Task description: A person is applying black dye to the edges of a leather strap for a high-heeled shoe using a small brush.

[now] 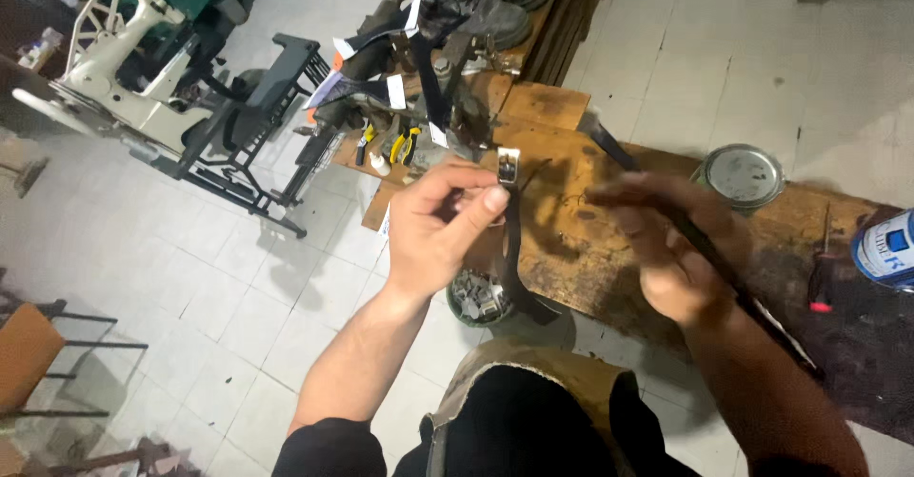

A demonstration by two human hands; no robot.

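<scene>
My left hand pinches a dark leather strap just below its silver metal buckle; the strap hangs down in front of the bench. Blurred by motion, my right hand is closed around a long thin dark stick-like tool or strip that runs diagonally from upper left to lower right over the wooden workbench. The two hands are a short gap apart above the bench's near edge.
A closed round tin sits on the bench at right, a blue-and-white can at the far right, a red-handled tool beside it. Boots, pliers and a cup of small metal parts lie nearby. A sewing machine stands at left.
</scene>
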